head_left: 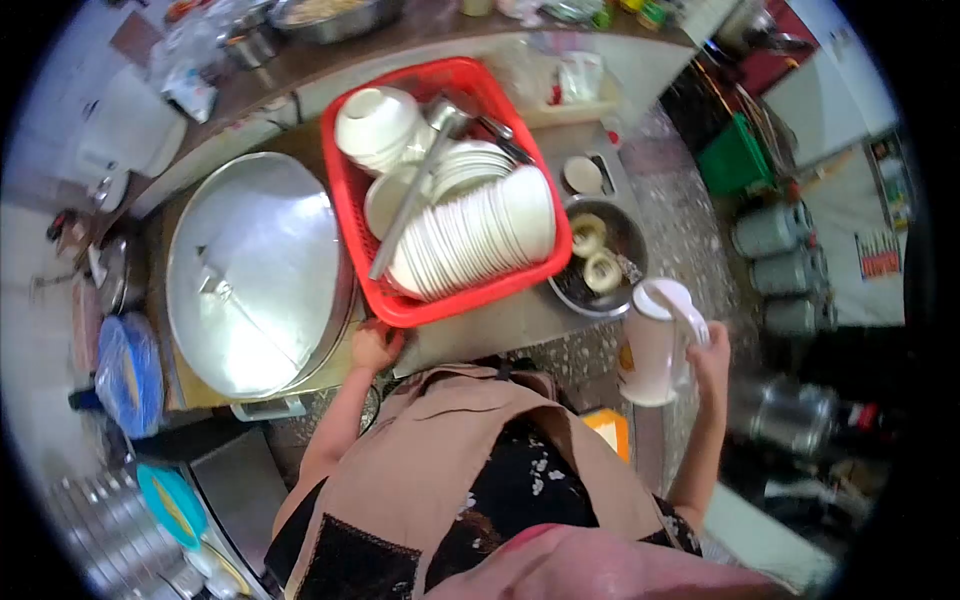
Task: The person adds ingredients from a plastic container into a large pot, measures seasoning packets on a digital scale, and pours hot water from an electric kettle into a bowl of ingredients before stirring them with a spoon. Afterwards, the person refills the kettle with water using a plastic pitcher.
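My right hand is closed round the handle of a white pitcher, which hangs to the right of the counter, beside a metal bowl with pale rings in it. At the counter's front edge, my left hand has its fingers curled by the near left corner of a red basket; what they hold, if anything, is hidden. White plates, stacked bowls and a long-handled metal utensil lie in the basket.
A big round metal lid covers a pot on the left. Behind the basket runs a brown shelf with a metal bowl and bags. Gas cylinders and a green crate stand at the right. Speckled floor shows between.
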{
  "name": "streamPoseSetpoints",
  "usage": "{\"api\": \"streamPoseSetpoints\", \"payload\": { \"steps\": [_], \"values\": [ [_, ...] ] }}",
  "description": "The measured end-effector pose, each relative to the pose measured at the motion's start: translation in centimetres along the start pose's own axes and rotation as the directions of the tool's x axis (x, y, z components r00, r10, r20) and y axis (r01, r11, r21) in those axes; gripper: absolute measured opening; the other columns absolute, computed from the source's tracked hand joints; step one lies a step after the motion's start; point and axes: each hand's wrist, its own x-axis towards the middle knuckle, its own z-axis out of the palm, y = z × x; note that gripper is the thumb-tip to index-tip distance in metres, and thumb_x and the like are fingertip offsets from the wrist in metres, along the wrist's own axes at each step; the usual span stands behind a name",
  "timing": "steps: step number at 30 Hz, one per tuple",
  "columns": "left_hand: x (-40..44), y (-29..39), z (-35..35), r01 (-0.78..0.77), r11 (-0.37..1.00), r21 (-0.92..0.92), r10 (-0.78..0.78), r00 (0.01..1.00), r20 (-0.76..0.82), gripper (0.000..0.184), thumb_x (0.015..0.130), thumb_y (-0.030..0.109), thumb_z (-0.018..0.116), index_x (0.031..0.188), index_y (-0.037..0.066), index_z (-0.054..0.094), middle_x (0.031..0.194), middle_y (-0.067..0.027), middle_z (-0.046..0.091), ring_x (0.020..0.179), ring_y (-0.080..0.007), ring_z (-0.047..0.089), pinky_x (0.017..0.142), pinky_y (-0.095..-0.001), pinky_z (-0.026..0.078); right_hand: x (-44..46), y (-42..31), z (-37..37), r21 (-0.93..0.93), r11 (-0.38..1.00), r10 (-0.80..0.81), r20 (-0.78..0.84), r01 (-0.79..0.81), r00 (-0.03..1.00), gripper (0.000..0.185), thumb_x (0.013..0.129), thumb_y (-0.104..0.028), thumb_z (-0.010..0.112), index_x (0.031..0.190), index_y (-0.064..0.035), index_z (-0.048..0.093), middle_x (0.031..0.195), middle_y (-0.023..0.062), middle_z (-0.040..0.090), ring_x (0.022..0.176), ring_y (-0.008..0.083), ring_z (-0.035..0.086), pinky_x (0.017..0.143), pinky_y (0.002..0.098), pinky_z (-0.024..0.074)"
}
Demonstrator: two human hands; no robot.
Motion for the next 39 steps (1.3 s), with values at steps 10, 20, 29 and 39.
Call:
{"api": "streamPoseSetpoints", "payload": {
  "steps": [10, 20, 29, 39],
  "values": [
    [0.4, -0.6, 1.8, -0.033, 0.962, -0.272, -0.015, 0.985, -0.173, 0.028, 0.071, 0.023, 0.064, 0.094, 0.007, 0.062, 0.089, -0.0148, 0.063, 0.081, -0.0328, 0.061, 0.07, -0.0422, 0.049, 2.3, -1.0, -1.4, -0.049, 0.994, -0.095, 0.112, 0.101, 0.989, 0.054, 0.059, 0.0, 0.057, 0.11, -0.0037, 0.04, 0.08, 0.0077, 0.054, 0.067, 0.0153, 0.053, 0.058, 0.0279, 0.0437],
    [0.5, 1.2, 0.3, 0.31, 0.836, -0.453, -0.294, 0.95, 0.109, 0.033, 0.077, 0.015, 0.063, 0.105, -0.001, 0.057, 0.097, -0.0152, 0.064, 0.089, -0.0244, 0.062, 0.077, -0.0334, 0.047, 3.4, -3.8, -1.3, -0.082, 0.994, -0.052, 0.197, 0.07, 0.979, 0.058, 0.058, -0.003, 0.058, 0.113, -0.0043, 0.039, 0.08, 0.0086, 0.054, 0.068, 0.0143, 0.052, 0.059, 0.0274, 0.0428],
    [0.8, 1.9, -0.8, 0.257, 0.885, -0.388, -0.279, 0.96, -0.001, 0.036, 0.073, 0.026, 0.067, 0.101, 0.005, 0.061, 0.096, -0.0152, 0.064, 0.087, -0.0291, 0.062, 0.074, -0.0357, 0.049, 5.5, -2.6, -0.3, 0.012, 0.983, -0.179, 0.248, 0.182, 0.952, 0.06, 0.056, 0.001, 0.054, 0.113, -0.0033, 0.036, 0.076, 0.0069, 0.049, 0.066, 0.0144, 0.05, 0.057, 0.0259, 0.0414],
    [0.7, 1.8, -0.8, 0.266, 0.853, -0.45, -0.289, 0.957, 0.018, 0.034, 0.073, 0.023, 0.065, 0.101, 0.005, 0.06, 0.095, -0.0174, 0.063, 0.084, -0.0307, 0.062, 0.071, -0.0368, 0.049, 4.1, -4.5, -0.6, -0.165, 0.981, -0.057, 0.264, 0.104, 0.963, 0.06, 0.056, 0.002, 0.055, 0.113, -0.0038, 0.037, 0.081, 0.0111, 0.053, 0.071, 0.0177, 0.052, 0.064, 0.028, 0.0433]
  ]
}}
